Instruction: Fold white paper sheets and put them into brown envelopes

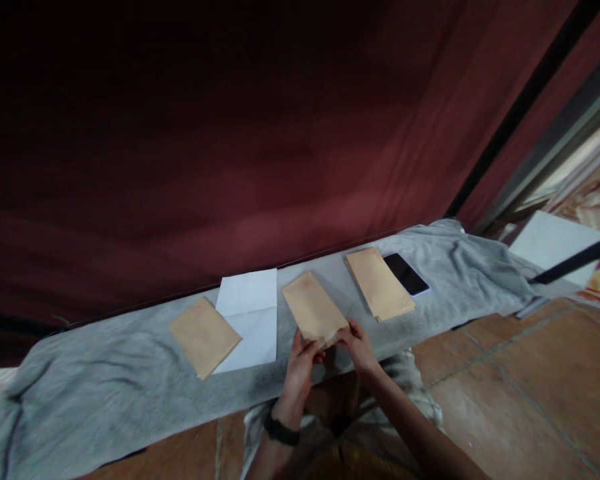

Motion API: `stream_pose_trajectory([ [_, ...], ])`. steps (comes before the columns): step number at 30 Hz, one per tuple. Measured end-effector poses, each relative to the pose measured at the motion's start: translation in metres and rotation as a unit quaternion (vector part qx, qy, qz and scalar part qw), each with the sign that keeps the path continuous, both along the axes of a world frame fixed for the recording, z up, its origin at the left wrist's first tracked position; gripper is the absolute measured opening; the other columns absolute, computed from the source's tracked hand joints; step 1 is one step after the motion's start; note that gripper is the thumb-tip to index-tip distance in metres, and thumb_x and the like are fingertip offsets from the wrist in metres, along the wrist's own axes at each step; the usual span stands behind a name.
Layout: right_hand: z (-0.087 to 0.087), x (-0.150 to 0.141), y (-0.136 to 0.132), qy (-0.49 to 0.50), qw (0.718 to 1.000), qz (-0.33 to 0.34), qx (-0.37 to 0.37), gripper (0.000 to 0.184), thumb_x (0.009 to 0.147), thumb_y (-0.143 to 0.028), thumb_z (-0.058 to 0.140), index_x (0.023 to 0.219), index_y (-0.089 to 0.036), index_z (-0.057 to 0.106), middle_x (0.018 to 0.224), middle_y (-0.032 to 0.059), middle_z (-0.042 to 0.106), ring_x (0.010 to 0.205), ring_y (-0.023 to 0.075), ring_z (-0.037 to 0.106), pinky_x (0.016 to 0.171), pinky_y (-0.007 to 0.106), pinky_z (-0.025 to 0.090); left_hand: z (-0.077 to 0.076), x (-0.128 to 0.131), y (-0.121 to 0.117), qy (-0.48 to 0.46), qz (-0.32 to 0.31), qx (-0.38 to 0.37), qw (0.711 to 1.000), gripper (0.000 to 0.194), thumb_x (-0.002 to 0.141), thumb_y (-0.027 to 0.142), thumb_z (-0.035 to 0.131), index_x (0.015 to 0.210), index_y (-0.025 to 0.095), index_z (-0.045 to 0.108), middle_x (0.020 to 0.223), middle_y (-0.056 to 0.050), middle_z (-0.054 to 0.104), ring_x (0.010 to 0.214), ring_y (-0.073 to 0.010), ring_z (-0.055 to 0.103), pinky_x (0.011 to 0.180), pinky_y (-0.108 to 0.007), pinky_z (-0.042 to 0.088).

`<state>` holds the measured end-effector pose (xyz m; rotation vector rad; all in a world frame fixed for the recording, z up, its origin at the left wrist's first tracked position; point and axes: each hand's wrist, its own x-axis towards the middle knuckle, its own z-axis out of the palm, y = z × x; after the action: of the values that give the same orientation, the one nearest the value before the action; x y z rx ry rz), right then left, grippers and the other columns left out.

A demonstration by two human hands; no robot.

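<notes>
Both hands grip the near end of a brown paper envelope (314, 308), which slants away from me over the grey cloth. My left hand (301, 360) pinches its near left corner, and a dark band circles that wrist. At the near right corner, my right hand (356, 343) has its fingers closed on the same envelope. To the right lies a stack of similar brown envelopes (380, 283), partly over a dark-screened phone (407, 274). On the left, more brown envelope paper (204, 337) overlaps a creased white sheet (250, 320).
A grey cloth (130, 363) covers the long narrow surface, with wrinkles at both ends. Behind it hangs a dark red curtain (280, 167). Dark poles (520, 113) stand at the right, near a white panel (555, 247). Brown floor tiles (525, 387) show in front.
</notes>
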<state>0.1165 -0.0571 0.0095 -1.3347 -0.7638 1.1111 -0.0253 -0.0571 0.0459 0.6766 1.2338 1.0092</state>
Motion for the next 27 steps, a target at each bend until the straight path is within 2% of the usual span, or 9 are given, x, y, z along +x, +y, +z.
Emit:
stream_pose_trajectory([
  [5,-0.006,0.011,-0.004,0.006,1.000,0.010,-0.015,0.038,0.072,-0.054,0.066,0.093,-0.023,0.061,0.081,0.0035,0.069,0.073,0.0223,0.065,0.061,0.036,0.058,-0.013,-0.019,0.017,0.152,-0.052,0.033,0.986,0.068,0.072,0.026,0.067,0.137,0.019,0.051,0.066,0.005,0.064,0.042,-0.0110,0.050,0.044,-0.023,0.039],
  [8,-0.009,0.018,-0.007,-0.114,0.993,0.017,0.020,0.029,0.081,-0.042,0.061,0.101,-0.022,0.064,0.098,0.0084,0.070,0.087,0.0241,0.067,0.077,0.040,0.059,-0.022,-0.027,0.023,0.280,-0.102,0.070,0.952,0.069,0.078,0.025,0.058,0.145,0.016,0.043,0.082,-0.003,0.071,0.059,-0.0194,0.064,0.059,-0.031,0.052],
  [11,-0.011,0.024,-0.007,-0.321,0.942,0.051,0.089,0.029,0.091,-0.029,0.050,0.115,-0.023,0.066,0.113,0.0105,0.069,0.106,0.0252,0.065,0.097,0.045,0.053,-0.026,-0.033,0.023,0.420,-0.129,0.113,0.891,0.068,0.082,0.021,0.052,0.149,0.014,0.039,0.111,-0.013,0.073,0.092,-0.0274,0.071,0.085,-0.040,0.054],
  [14,-0.013,0.024,-0.004,-0.433,0.877,0.123,0.166,0.038,0.095,-0.023,0.046,0.129,-0.025,0.063,0.129,0.0100,0.066,0.124,0.0256,0.059,0.106,0.047,0.049,-0.025,-0.033,0.016,0.542,-0.154,0.129,0.816,0.063,0.089,0.020,0.047,0.151,0.015,0.038,0.114,-0.014,0.072,0.097,-0.0277,0.070,0.089,-0.040,0.053],
  [16,-0.014,0.022,-0.002,-0.478,0.839,0.170,0.197,0.043,0.096,-0.020,0.047,0.136,-0.025,0.060,0.139,0.0093,0.062,0.131,0.0261,0.055,0.110,0.049,0.046,-0.020,-0.029,0.012,0.601,-0.143,0.160,0.770,0.057,0.092,0.020,0.044,0.149,0.016,0.042,0.116,-0.015,0.070,0.102,-0.0286,0.068,0.093,-0.042,0.052],
  [18,-0.017,0.020,-0.003,-0.513,0.812,0.196,0.200,0.048,0.095,-0.017,0.046,0.141,-0.025,0.056,0.145,0.0086,0.058,0.134,0.0264,0.053,0.115,0.050,0.042,-0.016,-0.022,0.013,0.627,-0.125,0.211,0.740,0.051,0.095,0.021,0.040,0.146,0.017,0.047,0.125,-0.017,0.066,0.116,-0.0313,0.062,0.102,-0.047,0.047],
  [21,-0.020,0.018,-0.005,-0.540,0.796,0.197,0.192,0.053,0.092,-0.014,0.046,0.144,-0.024,0.053,0.147,0.0088,0.056,0.135,0.0261,0.053,0.118,0.050,0.038,-0.015,-0.006,0.029,0.591,-0.159,0.298,0.732,0.050,0.098,0.023,0.040,0.146,0.017,0.047,0.147,-0.016,0.052,0.140,-0.0315,0.043,0.115,-0.050,0.036],
  [24,-0.020,0.018,-0.007,-0.549,0.789,0.196,0.194,0.052,0.092,-0.017,0.047,0.144,-0.022,0.053,0.142,0.0101,0.060,0.133,0.0266,0.054,0.118,0.052,0.037,-0.020,0.011,0.062,0.559,-0.212,0.344,0.724,0.054,0.096,0.027,0.047,0.149,0.018,0.043,0.162,-0.011,0.034,0.152,-0.0299,0.024,0.123,-0.052,0.023],
  [27,-0.018,0.019,-0.006,-0.552,0.783,0.207,0.199,0.051,0.094,-0.020,0.048,0.144,-0.025,0.051,0.143,0.0098,0.059,0.133,0.0271,0.054,0.117,0.053,0.039,-0.027,0.021,0.102,0.565,-0.232,0.347,0.712,0.058,0.094,0.031,0.053,0.151,0.020,0.042,0.165,-0.009,0.029,0.154,-0.0294,0.018,0.125,-0.054,0.016],
])
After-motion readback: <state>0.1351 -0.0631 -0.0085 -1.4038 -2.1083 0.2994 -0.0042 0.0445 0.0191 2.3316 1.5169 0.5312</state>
